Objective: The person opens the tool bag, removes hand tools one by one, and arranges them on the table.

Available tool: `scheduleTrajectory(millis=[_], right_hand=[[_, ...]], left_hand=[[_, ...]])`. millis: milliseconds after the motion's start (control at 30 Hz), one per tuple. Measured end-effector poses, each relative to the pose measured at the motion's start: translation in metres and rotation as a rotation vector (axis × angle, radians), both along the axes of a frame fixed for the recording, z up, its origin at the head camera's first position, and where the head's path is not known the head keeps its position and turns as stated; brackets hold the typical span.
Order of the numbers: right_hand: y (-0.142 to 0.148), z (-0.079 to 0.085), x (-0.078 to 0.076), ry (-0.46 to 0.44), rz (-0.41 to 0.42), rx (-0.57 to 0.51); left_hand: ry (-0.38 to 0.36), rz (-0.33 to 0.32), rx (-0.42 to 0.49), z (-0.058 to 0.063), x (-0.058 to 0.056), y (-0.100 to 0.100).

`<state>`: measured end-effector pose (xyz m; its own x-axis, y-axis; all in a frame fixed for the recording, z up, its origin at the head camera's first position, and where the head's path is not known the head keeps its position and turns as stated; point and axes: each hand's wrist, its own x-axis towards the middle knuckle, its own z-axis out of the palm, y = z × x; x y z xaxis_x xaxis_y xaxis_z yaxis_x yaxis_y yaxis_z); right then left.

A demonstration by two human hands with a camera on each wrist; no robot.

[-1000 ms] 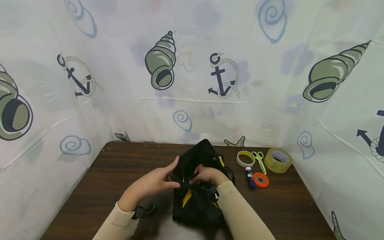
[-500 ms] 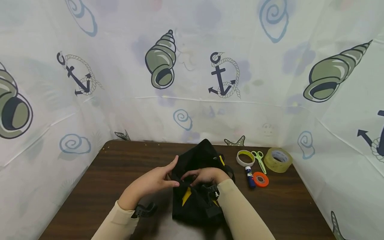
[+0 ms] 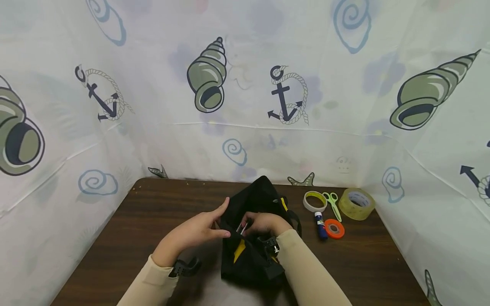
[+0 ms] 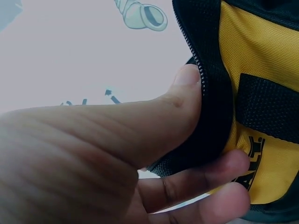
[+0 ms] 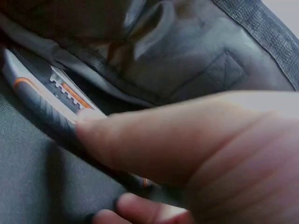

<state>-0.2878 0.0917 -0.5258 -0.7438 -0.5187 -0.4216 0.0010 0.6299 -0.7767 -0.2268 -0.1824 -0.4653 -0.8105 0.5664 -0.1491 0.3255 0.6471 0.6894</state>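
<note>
On the table stands a black and yellow tool bag, its zipped mouth spread apart. My left hand pinches the bag's left rim, thumb along the zipper and fingers against the yellow outer side. Inside the mouth, my right hand holds a utility knife, grey and black with orange trim and a toothed slider slot. The thumb presses on its handle. Part of the knife is hidden by that hand, and the bag's deeper inside is dark.
Right of the bag lie a white tape roll, green scissors, a wide clear tape roll, a blue glue stick and an orange tape roll. A patterned cloth hangs behind the dark wooden table.
My right hand reached left into the bag's mouth, then drew back slightly with the utility knife now showing at its fingertips. The left hand keeps its hold on the rim.
</note>
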Motion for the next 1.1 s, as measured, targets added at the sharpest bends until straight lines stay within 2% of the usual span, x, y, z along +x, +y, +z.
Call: scheduleTrajectory(millis=[100,167,367,733,900,1100], right_hand=[[0.0024,-0.0012,-0.0003,0.008,-0.086,-0.009],[0.0035,-0.0029,-0.0010,0.009,-0.108,-0.007],[0.0045,-0.0066,-0.0030,0.068,-0.054,0.050],[-0.0001,-0.0092,-0.0033,0.168,-0.023,0.125],[0.0031,-0.0094,-0.0021,0.182,-0.030,0.093],[0.0071,-0.0039,0.0012,0.046,-0.104,-0.085]], left_hand=[[-0.001,0.003,-0.003,0.0002,0.0002,0.0003],[-0.002,0.005,-0.005,0.0002,0.0005,0.0001],[-0.007,0.003,0.000,0.0010,0.0017,-0.0004],[-0.009,0.005,0.001,0.0038,0.0018,0.0007],[-0.004,0.005,0.002,0.0055,0.0028,0.0008],[-0.007,0.011,0.007,0.0072,0.0047,0.0013]])
